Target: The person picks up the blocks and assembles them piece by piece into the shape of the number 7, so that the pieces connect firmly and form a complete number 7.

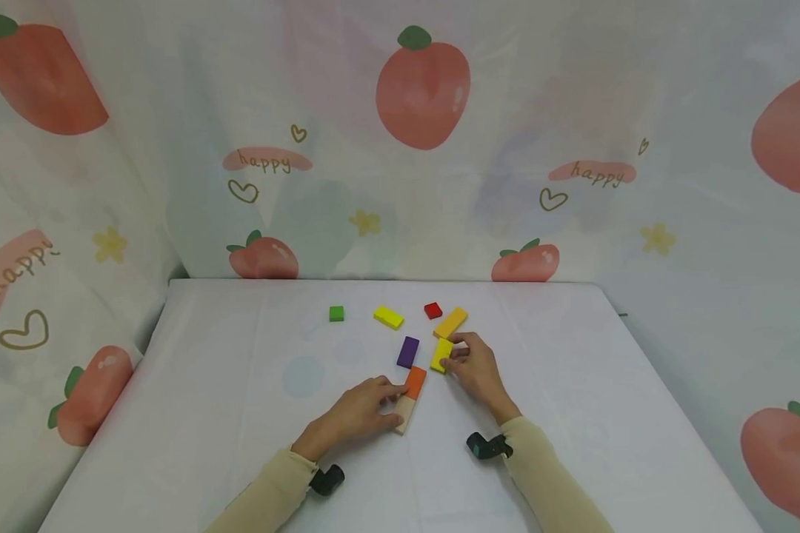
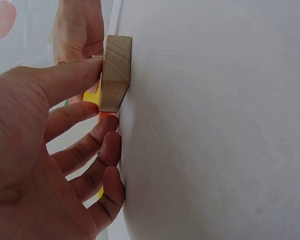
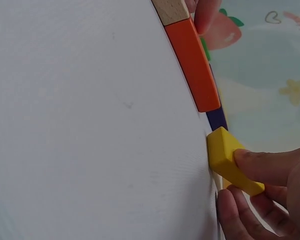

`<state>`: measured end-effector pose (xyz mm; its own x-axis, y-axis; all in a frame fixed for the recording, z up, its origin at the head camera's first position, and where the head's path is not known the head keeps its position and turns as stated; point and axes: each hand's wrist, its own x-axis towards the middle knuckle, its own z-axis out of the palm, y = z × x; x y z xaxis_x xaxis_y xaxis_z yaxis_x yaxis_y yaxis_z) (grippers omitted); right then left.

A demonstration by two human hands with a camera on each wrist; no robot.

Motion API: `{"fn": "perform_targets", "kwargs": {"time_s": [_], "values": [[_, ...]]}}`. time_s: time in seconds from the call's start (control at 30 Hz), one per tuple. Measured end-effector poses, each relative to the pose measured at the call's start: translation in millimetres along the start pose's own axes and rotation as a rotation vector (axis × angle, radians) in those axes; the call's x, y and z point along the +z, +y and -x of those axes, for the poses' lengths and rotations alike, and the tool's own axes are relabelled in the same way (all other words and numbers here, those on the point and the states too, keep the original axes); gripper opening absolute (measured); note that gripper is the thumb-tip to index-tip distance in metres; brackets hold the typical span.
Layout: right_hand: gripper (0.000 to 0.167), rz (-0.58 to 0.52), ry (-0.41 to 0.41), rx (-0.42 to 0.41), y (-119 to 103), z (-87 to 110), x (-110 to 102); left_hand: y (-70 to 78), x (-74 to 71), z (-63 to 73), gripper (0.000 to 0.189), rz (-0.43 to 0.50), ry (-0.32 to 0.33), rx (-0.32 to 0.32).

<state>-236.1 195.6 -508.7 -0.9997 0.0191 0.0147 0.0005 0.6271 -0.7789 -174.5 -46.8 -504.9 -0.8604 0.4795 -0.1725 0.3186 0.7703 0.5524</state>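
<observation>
Right hand [image 1: 476, 366]: curled in a pinch on the near yellow block [image 1: 441, 355], thumb against one face; best held lightly, for small turns without jerks.
Near yellow block: at the right fingertips, right of the purple block [image 1: 408, 352], close by the near end of the amber block [image 1: 450, 323]; cannot tell whether resting on the cloth. Worth setting flat before letting go, to avoid knocking either neighbour.
Left hand [image 1: 356, 411]: thumb and fingertips at the plain wood block [image 1: 404, 414] and orange block [image 1: 415, 381]; cannot tell whether gripping or only steadying. Better to press softly along the length than sideways, to avoid breaking the line.
Orange and wood joint: end to end, touching; clearest from the right wrist.
Purple block: just beyond the orange end; contact at the corner hard to judge.
Left wrist view: grain on the wood block's near end, hidden from the head.
Right wrist view: thickness of the yellow block and the thumb's placement, barely readable from above.
Head view: whole layout on the white cloth [image 1: 573, 385], including the red block [image 1: 432, 310], far yellow block [image 1: 388, 317] and green block [image 1: 336, 314].
</observation>
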Motion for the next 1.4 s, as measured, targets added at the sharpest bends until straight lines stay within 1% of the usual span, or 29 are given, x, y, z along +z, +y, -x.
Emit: {"fn": "perform_targets", "kwargs": {"time_s": [0.17, 0.33, 0.63, 0.77, 1.07, 1.3, 1.4], "values": [[0.045, -0.017, 0.034, -0.020, -1.5, 0.9, 2.7, 0.0, -2.5, -1.1, 0.055, -0.016, 0.002, 0.011], [0.045, -0.031, 0.058, -0.030, -2.2, 2.7, 5.8, -0.4, -4.5, -0.9, 0.055, -0.012, 0.005, 0.016], [0.042, -0.065, 0.087, -0.019, 0.9, 3.6, 6.6, 1.1, -3.4, -1.2, 0.054, 0.018, -0.009, -0.022], [0.042, -0.084, 0.083, -0.001, 2.0, 3.2, 4.9, 1.3, -2.5, -1.9, 0.054, 0.023, -0.011, -0.027], [0.044, -0.123, 0.048, 0.079, 2.8, 2.5, 3.8, 1.8, 0.1, -1.0, 0.053, 0.026, -0.011, -0.029], [0.043, -0.162, 0.038, 0.093, -0.2, 3.1, 5.5, 2.1, 1.7, -2.4, 0.054, 0.012, -0.012, -0.053], [0.043, -0.176, 0.035, 0.100, -0.9, 4.6, 7.3, 1.2, 2.4, -2.2, 0.054, 0.014, -0.011, -0.045]]}}
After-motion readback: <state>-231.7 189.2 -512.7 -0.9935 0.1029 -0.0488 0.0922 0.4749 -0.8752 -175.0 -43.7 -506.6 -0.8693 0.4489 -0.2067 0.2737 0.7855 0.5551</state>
